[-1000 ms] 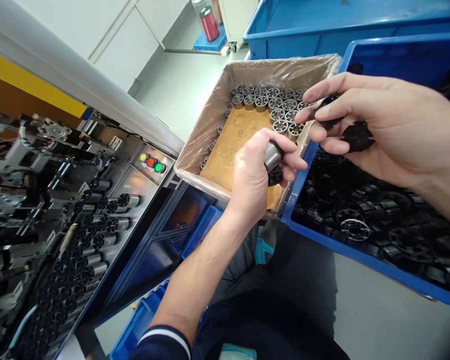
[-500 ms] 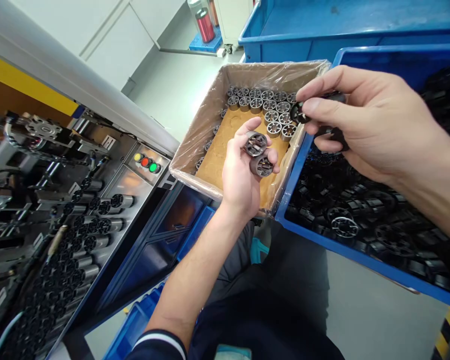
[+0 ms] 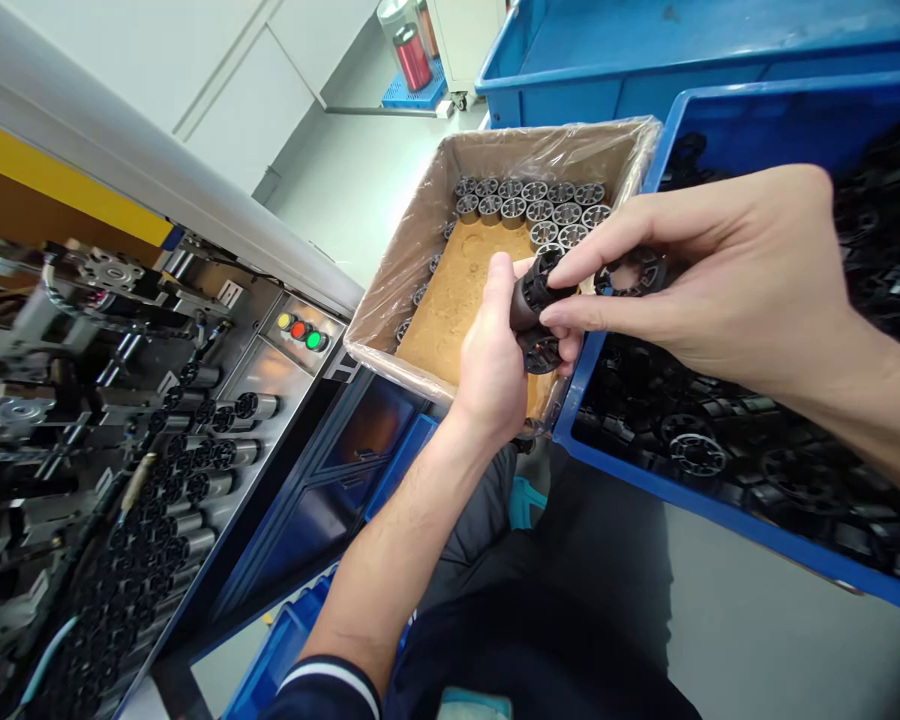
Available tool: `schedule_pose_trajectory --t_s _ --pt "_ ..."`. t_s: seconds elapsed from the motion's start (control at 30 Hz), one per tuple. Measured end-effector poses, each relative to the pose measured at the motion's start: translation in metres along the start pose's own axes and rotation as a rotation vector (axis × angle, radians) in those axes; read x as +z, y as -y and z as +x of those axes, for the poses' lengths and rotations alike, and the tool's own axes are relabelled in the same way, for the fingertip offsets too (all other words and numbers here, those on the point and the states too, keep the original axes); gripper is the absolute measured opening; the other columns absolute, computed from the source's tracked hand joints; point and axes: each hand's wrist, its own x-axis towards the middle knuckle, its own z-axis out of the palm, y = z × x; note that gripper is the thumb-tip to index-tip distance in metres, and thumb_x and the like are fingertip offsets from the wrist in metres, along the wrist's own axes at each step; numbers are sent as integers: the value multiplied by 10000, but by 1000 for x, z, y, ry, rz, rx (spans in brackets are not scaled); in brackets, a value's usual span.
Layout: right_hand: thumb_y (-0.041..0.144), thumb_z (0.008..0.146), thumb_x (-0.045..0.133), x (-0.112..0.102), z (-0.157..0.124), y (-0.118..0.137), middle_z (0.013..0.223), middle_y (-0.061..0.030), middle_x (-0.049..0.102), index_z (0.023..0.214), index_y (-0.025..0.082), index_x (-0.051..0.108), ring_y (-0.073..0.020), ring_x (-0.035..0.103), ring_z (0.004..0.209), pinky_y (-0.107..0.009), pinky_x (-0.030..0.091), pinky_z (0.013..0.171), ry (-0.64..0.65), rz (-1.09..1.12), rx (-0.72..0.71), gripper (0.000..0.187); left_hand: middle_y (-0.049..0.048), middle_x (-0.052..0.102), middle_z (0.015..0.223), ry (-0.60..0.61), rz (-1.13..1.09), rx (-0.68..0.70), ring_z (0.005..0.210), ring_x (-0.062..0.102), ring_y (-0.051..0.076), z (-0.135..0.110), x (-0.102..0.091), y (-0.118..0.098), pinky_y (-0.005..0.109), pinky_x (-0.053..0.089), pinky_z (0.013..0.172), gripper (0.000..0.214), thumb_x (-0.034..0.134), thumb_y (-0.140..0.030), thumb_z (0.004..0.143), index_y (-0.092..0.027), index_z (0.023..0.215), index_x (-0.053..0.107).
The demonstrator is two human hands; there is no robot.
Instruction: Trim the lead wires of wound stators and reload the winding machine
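Note:
My left hand [image 3: 491,380] is closed around two short, dark metal cylinders with slotted insides, held side by side above the cardboard box. The upper cylinder [image 3: 523,312] is tilted toward my right hand; the lower cylinder [image 3: 541,355] shows its slotted end. Between thumb and forefinger, my right hand [image 3: 757,270] pinches a black slotted ring [image 3: 551,278] at the end of the upper cylinder. Another black ring [image 3: 637,270] is tucked within the right hand's curled fingers, which partly hide it.
Rows of slotted cylinders [image 3: 536,192] stand in the plastic-lined cardboard box [image 3: 401,362] on a brown sheet. A blue bin [image 3: 645,475] full of dark rings stands right. Left is a machine bench with push buttons [image 3: 300,330] and rows of cylinders [image 3: 229,455].
My right hand has moved left and down, bringing a black ring against the upper cylinder. The left hand has tilted that cylinder and shifted slightly down and right.

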Motion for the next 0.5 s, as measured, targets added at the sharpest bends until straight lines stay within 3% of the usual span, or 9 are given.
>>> schedule_pose_trajectory --t_s 0.17,0.27,0.37,0.5 --pt "265 913 1089 -1 4 -1 811 79 891 979 430 1007 -238 854 741 -461 736 753 39 28 8 195 -13 562 724 -11 -37 -2 673 715 182 0 -3 1 261 527 567 612 622 -834 1266 -258 1068 683" --pt "256 883 1120 -2 4 1 922 85 932 981 433 1013 -266 928 900 -459 796 888 55 37 20 229 1 584 770 -8 -38 -3 786 817 226 0 -5 4 252 527 566 663 631 -924 1221 -268 1176 712" --pt "232 891 1098 -4 4 1 1040 92 967 1028 432 1022 -275 955 1012 -464 824 1014 84 43 45 254 22 574 797 16 -36 11 856 853 247 0 -5 6 245 548 590 707 599 -929 1231 -241 1095 696" --pt "289 918 1083 -7 4 0 1037 92 969 1114 442 1028 -233 923 902 -452 822 921 113 35 23 254 36 559 752 14 -5 26 893 868 271 -1 -4 7 237 544 601 755 547 -928 1248 -225 987 638"
